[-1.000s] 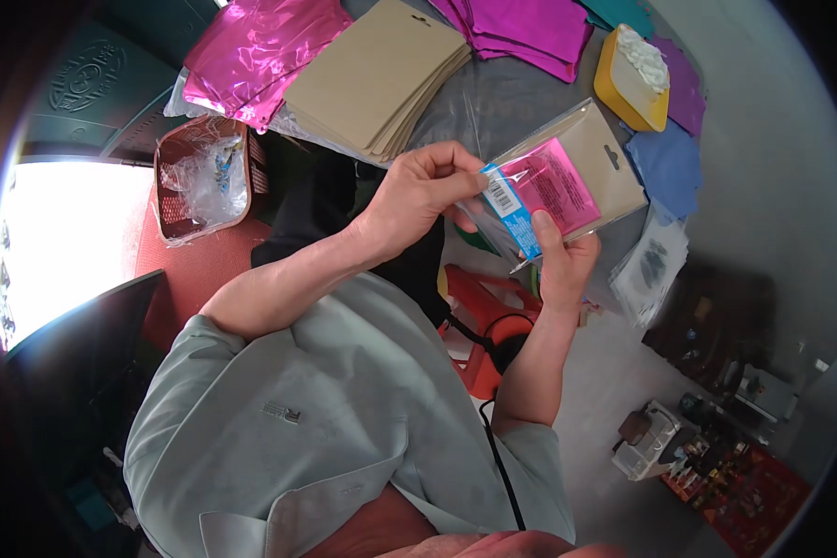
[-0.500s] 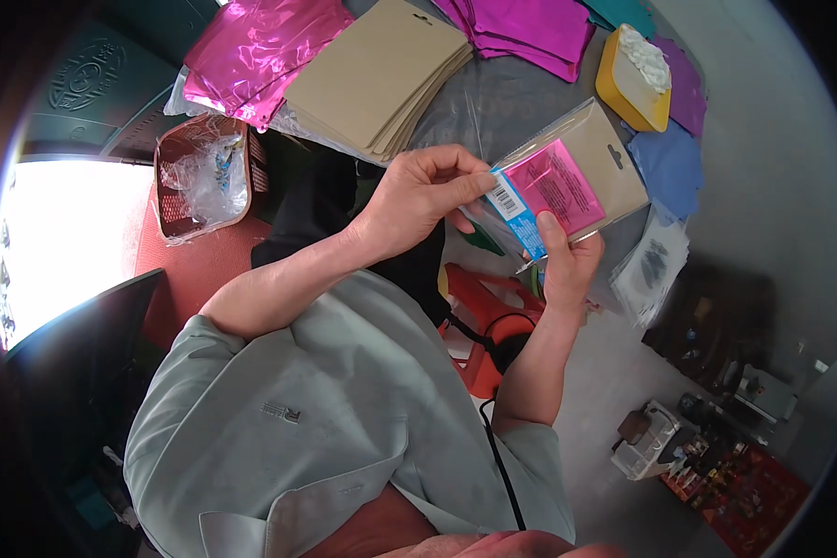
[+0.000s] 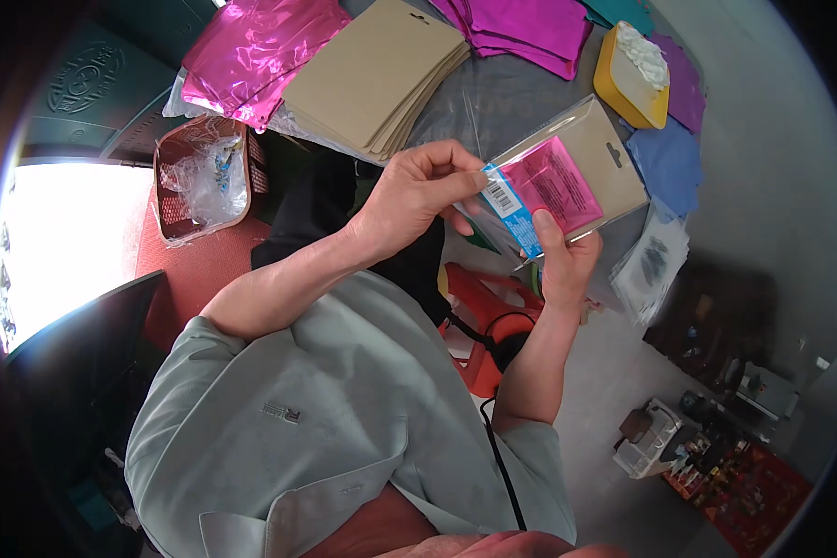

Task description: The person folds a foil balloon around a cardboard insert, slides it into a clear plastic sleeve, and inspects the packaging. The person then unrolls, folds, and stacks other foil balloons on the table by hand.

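Note:
A clear plastic bag point(image 3: 493, 228) is held up in front of me. Inside it are a tan card point(image 3: 593, 135) with a hang hole and a pink packet point(image 3: 567, 197) with dark print. A blue label with a barcode point(image 3: 521, 223) lies along the packet's near edge. My left hand point(image 3: 428, 191) pinches the bag at the label's upper left corner between thumb and fingers. From below, my right hand point(image 3: 567, 260) grips the bag, its thumb pressed over the packet's lower edge and its fingers mostly hidden behind.
Tan cards point(image 3: 372, 74) are stacked on the table beside shiny pink foil sheets point(image 3: 251, 51). Magenta sheets point(image 3: 521, 37), a yellow tub point(image 3: 628, 88) with white stuff and a blue sheet point(image 3: 668, 167) lie further along. A red basket point(image 3: 167, 209) holds plastic scraps; a red stool point(image 3: 474, 367) stands below.
The bag and both hands have shifted very slightly to the left, and the packet's glare has changed. Both hands keep their hold.

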Action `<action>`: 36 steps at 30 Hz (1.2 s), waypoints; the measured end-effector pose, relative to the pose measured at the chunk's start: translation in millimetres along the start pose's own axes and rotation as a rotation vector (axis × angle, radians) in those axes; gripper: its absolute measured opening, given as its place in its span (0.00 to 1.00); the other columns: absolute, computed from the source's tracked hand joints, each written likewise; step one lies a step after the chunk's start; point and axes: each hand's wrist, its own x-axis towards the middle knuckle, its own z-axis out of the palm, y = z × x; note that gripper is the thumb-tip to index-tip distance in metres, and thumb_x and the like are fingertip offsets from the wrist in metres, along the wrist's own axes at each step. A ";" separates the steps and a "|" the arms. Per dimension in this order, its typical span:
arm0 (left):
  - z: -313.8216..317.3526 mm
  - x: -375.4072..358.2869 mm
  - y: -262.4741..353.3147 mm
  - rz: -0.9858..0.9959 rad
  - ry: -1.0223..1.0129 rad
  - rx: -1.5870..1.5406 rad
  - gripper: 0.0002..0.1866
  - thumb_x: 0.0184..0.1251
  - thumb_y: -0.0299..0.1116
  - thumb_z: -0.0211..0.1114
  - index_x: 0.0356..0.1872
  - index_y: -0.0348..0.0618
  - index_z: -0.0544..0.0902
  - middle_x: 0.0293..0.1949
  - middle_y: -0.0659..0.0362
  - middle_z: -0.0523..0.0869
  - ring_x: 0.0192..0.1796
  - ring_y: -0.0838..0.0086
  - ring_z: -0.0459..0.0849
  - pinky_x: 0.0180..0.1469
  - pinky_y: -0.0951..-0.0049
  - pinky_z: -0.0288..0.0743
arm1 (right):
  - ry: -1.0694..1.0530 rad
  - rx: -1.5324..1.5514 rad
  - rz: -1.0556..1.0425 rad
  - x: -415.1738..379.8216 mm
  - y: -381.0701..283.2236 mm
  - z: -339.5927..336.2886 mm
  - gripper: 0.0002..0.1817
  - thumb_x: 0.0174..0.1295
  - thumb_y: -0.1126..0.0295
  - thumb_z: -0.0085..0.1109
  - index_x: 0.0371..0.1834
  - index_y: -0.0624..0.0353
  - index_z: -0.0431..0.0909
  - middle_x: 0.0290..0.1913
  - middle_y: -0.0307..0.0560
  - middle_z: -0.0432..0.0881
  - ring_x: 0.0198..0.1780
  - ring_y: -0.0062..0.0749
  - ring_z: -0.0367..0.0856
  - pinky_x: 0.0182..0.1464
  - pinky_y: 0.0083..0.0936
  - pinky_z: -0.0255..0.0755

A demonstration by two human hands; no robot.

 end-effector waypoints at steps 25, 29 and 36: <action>2.2 -4.0 9.8 -0.085 0.057 -0.046 0.10 0.83 0.33 0.71 0.50 0.36 0.90 0.39 0.63 0.89 0.37 0.82 0.88 0.32 0.77 0.86 | -0.019 0.012 0.057 -0.5 -6.8 5.5 0.15 0.77 0.69 0.74 0.61 0.64 0.89 0.49 0.39 0.93 0.45 0.19 0.86 0.48 0.24 0.81; 0.1 -1.6 3.7 -0.024 0.065 -0.006 0.10 0.82 0.33 0.71 0.50 0.35 0.90 0.39 0.63 0.89 0.37 0.82 0.88 0.32 0.77 0.86 | -0.031 -0.065 0.002 1.2 -3.8 5.3 0.17 0.77 0.67 0.72 0.64 0.62 0.87 0.47 0.42 0.92 0.35 0.20 0.86 0.33 0.22 0.81; -5.1 0.3 4.2 -0.076 0.051 0.040 0.09 0.81 0.33 0.72 0.48 0.36 0.90 0.38 0.63 0.88 0.37 0.83 0.88 0.32 0.78 0.86 | -0.043 -0.078 0.000 1.5 -2.3 5.5 0.18 0.77 0.67 0.72 0.65 0.63 0.86 0.49 0.42 0.91 0.36 0.20 0.86 0.34 0.22 0.81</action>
